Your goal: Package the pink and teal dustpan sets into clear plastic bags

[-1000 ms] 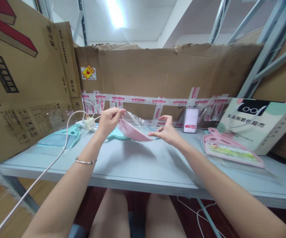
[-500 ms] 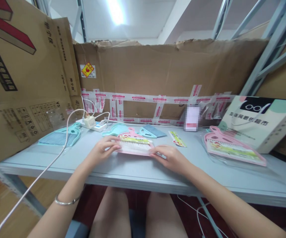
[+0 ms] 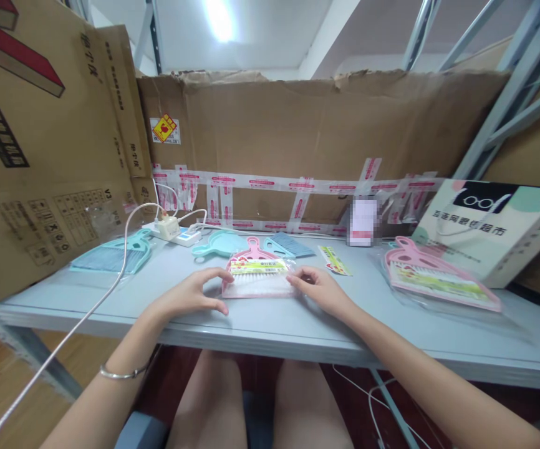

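Observation:
A pink dustpan and brush set, with white bristles and a yellow-green label, lies on the grey table in clear wrapping. At its left edge my left hand is open, thumb and fingers apart, fingertips near or touching the wrap. My right hand pinches the set's right edge between thumb and fingers. Behind the set are a light-blue dustpan and a blue brush. A loose yellow-green label card lies to the right of the brush.
Another wrapped pink set lies at the right, before a white printed box. A wrapped blue set is at the left. A power strip trails a white cable across the left side. Large cardboard stands behind, near a phone-like object.
The pink set has gone from slightly tilted to lying flatter on the table. My left hand has opened, its thumb moving away from the edge. My right hand still pinches the right edge.

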